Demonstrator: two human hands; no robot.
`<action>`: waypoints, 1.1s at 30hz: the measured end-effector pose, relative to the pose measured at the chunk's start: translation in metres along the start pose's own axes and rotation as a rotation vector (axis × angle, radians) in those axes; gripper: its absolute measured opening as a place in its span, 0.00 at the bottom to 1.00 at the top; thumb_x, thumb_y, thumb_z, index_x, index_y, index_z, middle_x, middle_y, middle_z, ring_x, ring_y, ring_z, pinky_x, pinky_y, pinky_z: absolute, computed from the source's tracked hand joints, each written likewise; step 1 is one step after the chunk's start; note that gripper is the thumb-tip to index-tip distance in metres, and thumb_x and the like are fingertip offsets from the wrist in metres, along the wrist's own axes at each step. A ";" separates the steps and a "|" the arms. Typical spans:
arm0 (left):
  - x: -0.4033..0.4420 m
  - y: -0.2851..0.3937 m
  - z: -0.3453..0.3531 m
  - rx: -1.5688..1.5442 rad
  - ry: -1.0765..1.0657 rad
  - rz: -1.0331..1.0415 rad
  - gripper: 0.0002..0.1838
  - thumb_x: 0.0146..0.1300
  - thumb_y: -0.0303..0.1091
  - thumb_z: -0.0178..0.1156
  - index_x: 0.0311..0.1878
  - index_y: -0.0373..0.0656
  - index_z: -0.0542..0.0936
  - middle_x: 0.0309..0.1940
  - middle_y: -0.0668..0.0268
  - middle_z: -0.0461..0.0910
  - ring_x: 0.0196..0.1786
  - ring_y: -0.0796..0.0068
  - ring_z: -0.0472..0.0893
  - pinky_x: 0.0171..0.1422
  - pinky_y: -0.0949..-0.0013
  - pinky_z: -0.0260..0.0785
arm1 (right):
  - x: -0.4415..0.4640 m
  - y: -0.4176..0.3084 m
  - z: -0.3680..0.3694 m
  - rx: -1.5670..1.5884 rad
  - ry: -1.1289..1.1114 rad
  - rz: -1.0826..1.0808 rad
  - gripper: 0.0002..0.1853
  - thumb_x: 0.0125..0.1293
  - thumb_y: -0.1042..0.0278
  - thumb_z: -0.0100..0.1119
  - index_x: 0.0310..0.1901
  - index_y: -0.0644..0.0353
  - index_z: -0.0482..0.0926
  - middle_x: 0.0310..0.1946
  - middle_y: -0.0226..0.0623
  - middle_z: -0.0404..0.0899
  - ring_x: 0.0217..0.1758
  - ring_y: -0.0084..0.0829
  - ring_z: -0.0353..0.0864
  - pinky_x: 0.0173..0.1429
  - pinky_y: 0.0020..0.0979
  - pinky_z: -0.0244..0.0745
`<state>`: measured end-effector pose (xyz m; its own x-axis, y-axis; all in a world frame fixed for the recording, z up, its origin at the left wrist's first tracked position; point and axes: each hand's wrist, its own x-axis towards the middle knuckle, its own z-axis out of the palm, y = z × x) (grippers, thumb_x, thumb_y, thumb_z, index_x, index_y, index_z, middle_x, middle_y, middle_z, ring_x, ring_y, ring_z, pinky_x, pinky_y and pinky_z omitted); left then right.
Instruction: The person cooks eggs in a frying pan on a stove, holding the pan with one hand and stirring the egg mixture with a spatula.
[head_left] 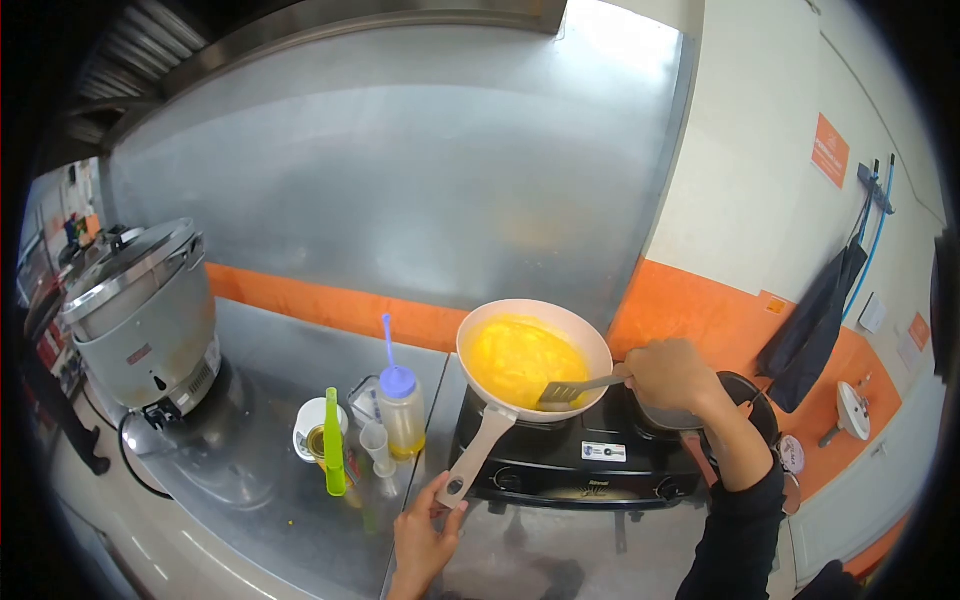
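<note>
My left hand (427, 533) grips the end of the beige handle of a frying pan (599, 352). The pan is on the left side of a black two-burner gas stove (540, 485). Yellow egg (520, 355) covers much of its inside, partly set and partly runny. My right hand (672, 374) is closed round the handle of a grey slotted spatula (565, 391). The spatula's blade rests in the egg at the near right of the pan. Behind my right wrist, a second dark pan (745, 395) is partly hidden on the right burner.
Left of the stove stand a squeeze bottle (402, 410) with a purple cap, a clear measuring cup (377, 447), a white cup (306, 430) and bright green tongs (334, 450). A large rice cooker (150, 330) occupies the far left. Dark aprons (815, 325) hang at right.
</note>
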<state>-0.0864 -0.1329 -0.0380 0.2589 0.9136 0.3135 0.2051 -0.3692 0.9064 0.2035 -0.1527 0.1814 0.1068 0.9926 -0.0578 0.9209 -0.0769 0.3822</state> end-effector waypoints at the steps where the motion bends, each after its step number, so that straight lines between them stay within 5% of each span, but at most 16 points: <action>1: 0.000 -0.001 0.000 0.003 0.002 0.000 0.25 0.54 0.28 0.66 0.57 0.39 0.75 0.37 0.54 0.84 0.37 0.65 0.85 0.43 0.68 0.77 | 0.006 0.001 0.003 -0.004 -0.019 0.036 0.08 0.56 0.69 0.56 0.37 0.53 0.83 0.30 0.40 0.83 0.35 0.41 0.84 0.35 0.41 0.76; 3: 0.000 -0.001 0.000 0.009 0.007 -0.001 0.25 0.54 0.30 0.67 0.56 0.41 0.75 0.35 0.54 0.84 0.36 0.63 0.85 0.41 0.67 0.77 | 0.020 0.005 0.016 -0.006 -0.037 0.068 0.08 0.56 0.69 0.56 0.37 0.55 0.82 0.30 0.40 0.83 0.36 0.41 0.84 0.35 0.41 0.77; 5: 0.000 -0.001 0.000 0.013 0.005 -0.005 0.25 0.54 0.30 0.67 0.56 0.41 0.75 0.34 0.55 0.84 0.35 0.63 0.85 0.41 0.67 0.77 | 0.036 0.012 0.033 0.017 0.025 0.129 0.09 0.57 0.67 0.55 0.37 0.45 0.84 0.27 0.38 0.81 0.33 0.42 0.82 0.37 0.42 0.75; 8: 0.000 0.002 -0.001 0.035 0.002 -0.016 0.24 0.54 0.31 0.67 0.56 0.41 0.75 0.33 0.56 0.84 0.34 0.63 0.85 0.41 0.67 0.76 | 0.057 0.015 0.036 0.069 -0.013 0.115 0.09 0.57 0.70 0.54 0.39 0.57 0.81 0.32 0.39 0.83 0.39 0.41 0.84 0.36 0.41 0.78; 14: -0.001 -0.001 0.000 0.030 0.006 -0.012 0.25 0.54 0.32 0.67 0.56 0.42 0.75 0.31 0.57 0.84 0.32 0.64 0.85 0.39 0.68 0.76 | 0.104 0.005 0.096 0.074 0.253 0.131 0.12 0.59 0.70 0.54 0.44 0.52 0.83 0.35 0.42 0.84 0.41 0.40 0.84 0.41 0.41 0.78; 22: -0.001 0.005 -0.002 0.066 -0.002 -0.024 0.26 0.54 0.32 0.68 0.57 0.42 0.75 0.31 0.57 0.84 0.32 0.64 0.85 0.38 0.68 0.76 | 0.026 0.013 0.003 0.365 0.247 0.164 0.12 0.60 0.67 0.59 0.46 0.45 0.85 0.34 0.39 0.83 0.38 0.40 0.82 0.43 0.39 0.75; 33: 0.001 0.007 -0.002 0.018 -0.005 -0.013 0.25 0.55 0.27 0.66 0.57 0.37 0.75 0.35 0.54 0.84 0.35 0.67 0.85 0.43 0.70 0.77 | -0.034 0.009 -0.024 0.202 0.129 -0.035 0.11 0.59 0.66 0.59 0.43 0.47 0.85 0.30 0.38 0.82 0.33 0.41 0.81 0.41 0.38 0.73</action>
<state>-0.0865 -0.1344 -0.0311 0.2606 0.9174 0.3007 0.2258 -0.3607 0.9049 0.1988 -0.1852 0.2086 0.0368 0.9978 0.0551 0.9809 -0.0466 0.1888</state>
